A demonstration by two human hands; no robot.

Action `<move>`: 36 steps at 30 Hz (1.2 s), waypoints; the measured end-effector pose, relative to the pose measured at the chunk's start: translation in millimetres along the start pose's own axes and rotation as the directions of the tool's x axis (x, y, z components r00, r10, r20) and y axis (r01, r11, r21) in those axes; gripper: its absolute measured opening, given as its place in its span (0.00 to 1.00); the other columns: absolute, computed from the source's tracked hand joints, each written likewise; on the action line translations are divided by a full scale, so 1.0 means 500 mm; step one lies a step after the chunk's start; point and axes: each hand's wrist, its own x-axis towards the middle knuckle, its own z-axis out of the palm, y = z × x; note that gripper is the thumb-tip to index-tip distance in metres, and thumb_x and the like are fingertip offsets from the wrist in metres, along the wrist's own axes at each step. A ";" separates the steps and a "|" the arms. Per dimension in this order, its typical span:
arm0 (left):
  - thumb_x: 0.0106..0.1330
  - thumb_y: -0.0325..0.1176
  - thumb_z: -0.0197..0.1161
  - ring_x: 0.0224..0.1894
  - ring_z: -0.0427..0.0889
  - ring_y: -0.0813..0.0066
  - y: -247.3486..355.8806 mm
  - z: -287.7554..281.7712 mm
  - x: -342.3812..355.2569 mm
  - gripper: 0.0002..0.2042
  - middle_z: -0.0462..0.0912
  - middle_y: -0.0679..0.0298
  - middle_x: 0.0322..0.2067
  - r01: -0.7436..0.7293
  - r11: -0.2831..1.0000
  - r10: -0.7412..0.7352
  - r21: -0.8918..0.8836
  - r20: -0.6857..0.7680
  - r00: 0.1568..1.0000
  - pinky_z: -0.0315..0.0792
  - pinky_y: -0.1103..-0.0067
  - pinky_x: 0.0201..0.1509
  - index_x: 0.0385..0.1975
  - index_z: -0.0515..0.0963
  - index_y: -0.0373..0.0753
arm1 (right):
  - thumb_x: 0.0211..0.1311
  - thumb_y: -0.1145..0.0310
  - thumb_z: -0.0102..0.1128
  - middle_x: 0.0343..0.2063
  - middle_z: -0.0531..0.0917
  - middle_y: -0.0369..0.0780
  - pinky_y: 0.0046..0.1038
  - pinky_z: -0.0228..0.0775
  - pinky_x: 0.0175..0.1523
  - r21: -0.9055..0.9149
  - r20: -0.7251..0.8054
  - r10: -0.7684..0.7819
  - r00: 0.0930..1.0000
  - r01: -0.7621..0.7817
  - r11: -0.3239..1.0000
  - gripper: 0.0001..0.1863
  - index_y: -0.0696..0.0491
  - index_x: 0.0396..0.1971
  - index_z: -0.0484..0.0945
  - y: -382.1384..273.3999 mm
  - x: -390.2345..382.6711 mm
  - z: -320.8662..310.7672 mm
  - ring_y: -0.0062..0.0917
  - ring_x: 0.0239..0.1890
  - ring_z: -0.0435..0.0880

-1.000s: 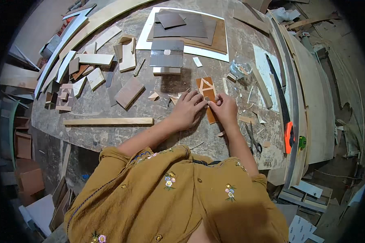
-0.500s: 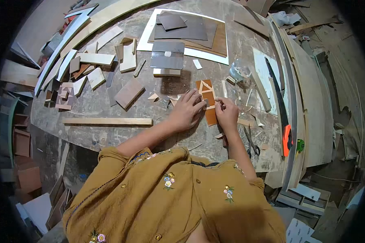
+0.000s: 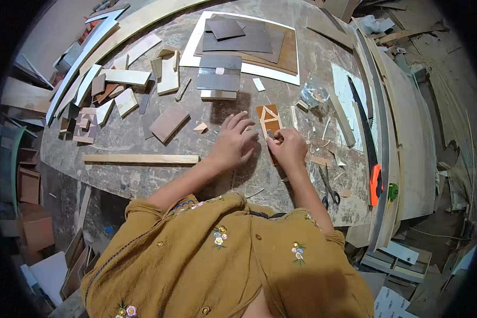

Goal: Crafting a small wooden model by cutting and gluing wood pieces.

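Observation:
An orange-brown board (image 3: 266, 113) with thin pale strips in angled patterns lies mid-bench. My right hand (image 3: 290, 149) is closed in a pinch over its lower part; whatever its fingers grip is too small or hidden to name. My left hand (image 3: 233, 139) rests left of the board, fingers apart and bent, holding nothing. A small pale triangular offcut (image 3: 201, 127) lies farther left, near a pinkish block (image 3: 169, 121). A long pale batten (image 3: 140, 159) lies below that. Black scissors (image 3: 330, 188) lie right of my right forearm.
Wood offcuts (image 3: 123, 77) cover the bench's left; stacked sheets (image 3: 259, 37) and a grey-topped block (image 3: 218, 71) sit at the back. A plastic bag (image 3: 314, 95), an orange-handled saw (image 3: 376, 185), a tape measure (image 3: 392, 192) and long boards (image 3: 408, 159) are on the right.
My left hand has moved left, away from the board, and its fingers have lifted and spread. My right hand has turned inward over the board's lower part.

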 end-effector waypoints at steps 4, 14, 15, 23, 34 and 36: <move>0.48 0.29 0.68 0.60 0.66 0.51 -0.002 -0.006 0.002 0.18 0.74 0.56 0.48 -0.007 1.000 0.007 -0.014 -0.039 0.999 0.63 0.59 0.61 0.41 0.77 0.40 | 0.44 0.61 0.67 0.31 0.80 0.41 0.37 0.73 0.38 0.073 -0.035 0.023 0.999 -0.021 0.997 0.11 0.51 0.26 0.82 0.002 0.004 0.003 0.37 0.33 0.81; 0.49 0.28 0.68 0.58 0.69 0.55 0.012 -0.002 0.016 0.17 0.77 0.58 0.46 0.027 0.996 -0.031 -0.090 -0.037 0.999 0.65 0.63 0.61 0.42 0.77 0.39 | 0.46 0.59 0.70 0.35 0.79 0.42 0.38 0.73 0.39 0.065 -0.063 -0.015 0.998 0.019 0.998 0.16 0.52 0.35 0.82 0.003 -0.008 0.004 0.39 0.35 0.81; 0.49 0.28 0.68 0.58 0.69 0.55 0.010 0.000 0.015 0.17 0.77 0.58 0.46 0.028 0.995 -0.031 -0.092 -0.033 0.999 0.65 0.63 0.61 0.41 0.77 0.39 | 0.46 0.59 0.70 0.35 0.79 0.42 0.39 0.73 0.39 0.069 -0.042 -0.001 0.999 0.004 0.998 0.17 0.51 0.35 0.82 0.003 -0.007 0.008 0.39 0.36 0.81; 0.50 0.31 0.66 0.51 0.74 0.54 0.005 0.005 0.022 0.19 0.77 0.56 0.44 0.016 0.992 -0.028 -0.121 -0.100 0.995 0.69 0.64 0.55 0.44 0.77 0.39 | 0.48 0.68 0.66 0.26 0.83 0.43 0.37 0.73 0.36 0.274 -0.045 0.014 0.999 -0.001 0.962 0.09 0.54 0.29 0.79 -0.002 -0.002 0.011 0.40 0.30 0.83; 0.60 0.27 0.65 0.30 0.80 0.82 0.033 0.009 0.039 0.09 0.84 0.63 0.27 0.577 0.453 -0.280 -0.680 0.506 0.816 0.75 0.81 0.35 0.37 0.82 0.31 | 0.49 0.76 0.67 0.22 0.82 0.37 0.20 0.70 0.30 0.665 0.020 0.073 0.997 -0.068 0.744 0.07 0.57 0.30 0.79 -0.027 -0.055 -0.093 0.14 0.26 0.80; 0.60 0.26 0.64 0.31 0.80 0.81 0.041 0.013 0.040 0.07 0.83 0.65 0.29 0.617 0.233 -0.264 -0.752 0.561 0.784 0.75 0.82 0.37 0.36 0.81 0.31 | 0.53 0.76 0.65 0.23 0.79 0.31 0.15 0.63 0.28 0.662 -0.121 0.110 0.986 -0.002 0.749 0.06 0.60 0.31 0.78 -0.006 -0.071 -0.106 0.09 0.24 0.72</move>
